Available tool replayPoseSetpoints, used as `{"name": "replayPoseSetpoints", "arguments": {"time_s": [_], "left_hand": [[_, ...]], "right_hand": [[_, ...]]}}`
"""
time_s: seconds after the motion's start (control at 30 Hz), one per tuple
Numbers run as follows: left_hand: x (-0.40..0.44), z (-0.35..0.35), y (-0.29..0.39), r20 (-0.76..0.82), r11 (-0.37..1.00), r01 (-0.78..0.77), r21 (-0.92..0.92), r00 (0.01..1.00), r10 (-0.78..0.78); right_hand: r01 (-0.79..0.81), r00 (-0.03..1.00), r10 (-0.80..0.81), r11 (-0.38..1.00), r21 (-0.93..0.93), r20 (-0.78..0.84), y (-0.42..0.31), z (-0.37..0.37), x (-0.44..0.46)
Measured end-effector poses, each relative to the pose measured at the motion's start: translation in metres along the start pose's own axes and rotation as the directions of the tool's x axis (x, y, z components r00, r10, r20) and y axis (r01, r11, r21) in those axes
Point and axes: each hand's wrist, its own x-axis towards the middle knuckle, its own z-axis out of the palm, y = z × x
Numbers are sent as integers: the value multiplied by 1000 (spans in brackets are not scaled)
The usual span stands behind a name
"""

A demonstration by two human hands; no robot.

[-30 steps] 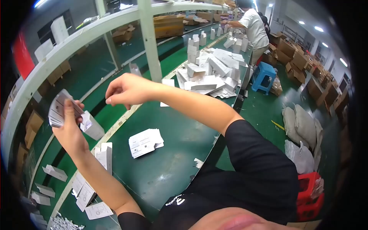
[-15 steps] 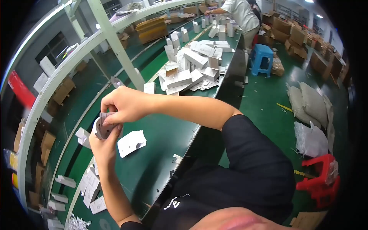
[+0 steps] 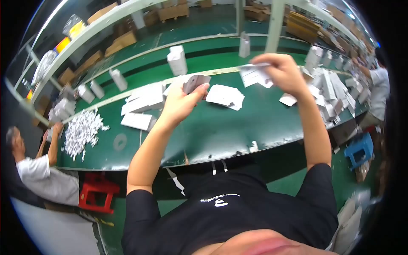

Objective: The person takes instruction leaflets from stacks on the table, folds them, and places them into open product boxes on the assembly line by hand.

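Observation:
Over the table's middle, my left hand is closed round a bent stack of printed cards. My right hand, raised to the right, grips white printed paper that is blurred by motion. Between my hands a fanned pile of white cards lies on the green table. Flat white boxes are heaped just left of my left hand. An upright white box is on the green belt behind it.
A large heap of white boxes lies at the right, near a co-worker. Small white pieces are piled at the left beside another person. A red stool and a blue stool stand by the table.
The view has swung left, bringing in the person at the left. My hands, together half a second ago, are now apart; my right hand has moved right with paper in it.

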Motion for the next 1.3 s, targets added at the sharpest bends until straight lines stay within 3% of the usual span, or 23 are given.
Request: {"name": "replayPoseSetpoints", "arguments": {"time_s": [0.07,0.17,0.37,0.5,0.6,0.63,0.7,0.83,1.0,1.07,1.13,1.2,1.23,1.3], "left_hand": [[-9,-6,-7,-69,989,126,-72,989,-131],[-13,-17,-36,-67,979,168,-115,982,-176],[0,-14,-74,-63,958,252,-134,963,-262],[11,-14,-103,13,948,311,-71,950,-311],[12,-4,-133,-18,973,227,-37,974,-228],[11,-3,-138,-43,973,214,86,976,-211],[6,2,-139,-107,983,120,139,989,-105],[3,3,-130,-128,986,109,129,987,-93],[6,-3,-126,-109,982,148,115,985,-136],[6,-3,-127,-110,978,171,119,981,-158],[4,-3,-133,-140,981,156,115,980,-139],[6,-4,-134,-124,983,144,116,984,-129],[6,-5,-132,-111,985,121,121,988,-108],[6,-7,-132,-93,986,128,103,989,-119]], "right_hand": [[-93,996,94,988,122,-2,18,-10,-12],[-227,973,230,959,170,4,39,-14,-29],[-286,956,289,956,56,-51,64,-14,-14],[-263,944,280,958,113,-175,87,-8,29],[-244,939,249,968,51,-237,121,-9,69],[-237,941,234,971,18,-245,130,-12,83],[-194,934,191,981,21,-303,144,-13,111],[-150,896,157,987,49,-415,191,-14,169],[-147,893,74,980,-133,-444,242,-13,229],[-132,925,-50,888,-441,-378,255,-15,249],[-123,936,-67,859,-498,-346,267,-17,266],[-53,946,-190,711,-701,-264,276,-19,276],[-130,975,-50,658,-742,-215,276,-22,282],[-124,982,-23,673,-730,-188,282,-21,288]]}}
